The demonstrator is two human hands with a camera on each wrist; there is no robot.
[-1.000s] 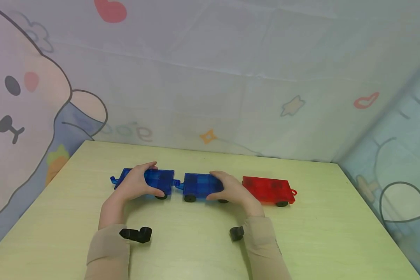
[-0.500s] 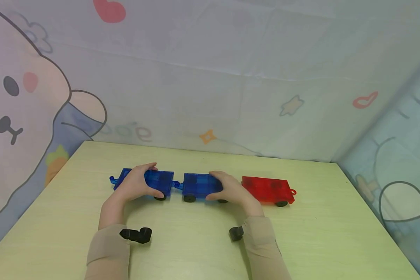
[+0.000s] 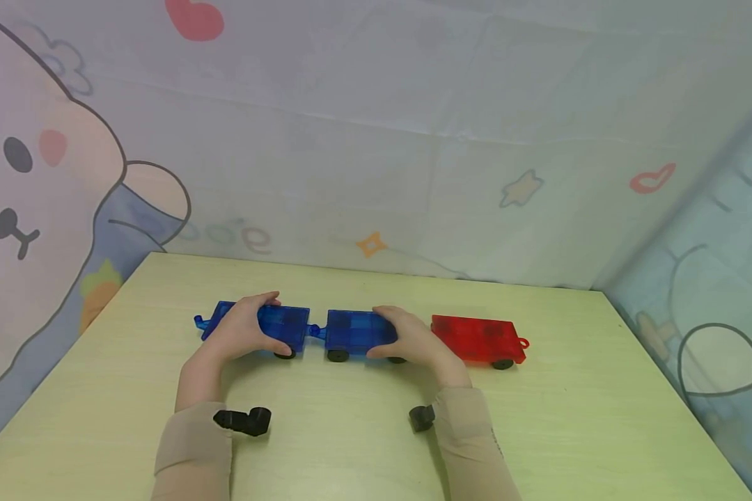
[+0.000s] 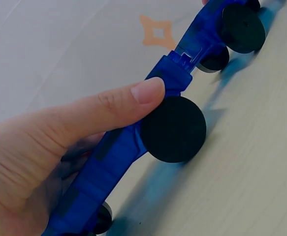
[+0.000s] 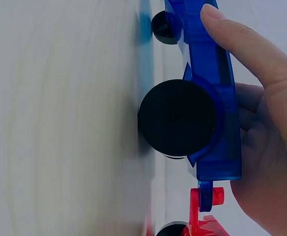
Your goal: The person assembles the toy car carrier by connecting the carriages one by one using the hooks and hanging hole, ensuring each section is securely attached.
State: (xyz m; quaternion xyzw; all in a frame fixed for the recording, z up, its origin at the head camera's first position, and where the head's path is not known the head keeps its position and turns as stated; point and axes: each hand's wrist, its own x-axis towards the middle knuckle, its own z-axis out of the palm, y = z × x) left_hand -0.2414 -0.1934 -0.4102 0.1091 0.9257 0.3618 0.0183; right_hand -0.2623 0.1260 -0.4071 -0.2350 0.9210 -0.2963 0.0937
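Two see-through blue toy wagons with black wheels are in line on the table. My left hand (image 3: 235,330) holds the left blue wagon (image 3: 288,321), thumb on its near side (image 4: 109,140) and other fingers mostly hidden behind. The right blue wagon (image 3: 351,330) is gripped by my right hand (image 3: 410,337) near its right end, thumb along the side (image 5: 217,147). Between them the couplings (image 3: 315,331) meet; whether they are hooked I cannot tell. A red wagon (image 3: 476,337) stands right of my right hand, its red coupling (image 5: 195,211) at the blue wagon's end loop.
The pale wooden table (image 3: 326,445) runs back to a printed cloth backdrop (image 3: 376,139). Another cloth side (image 3: 714,278) stands at the right. A black wrist camera (image 3: 244,421) sits on the left sleeve, another black camera (image 3: 422,417) on the right.
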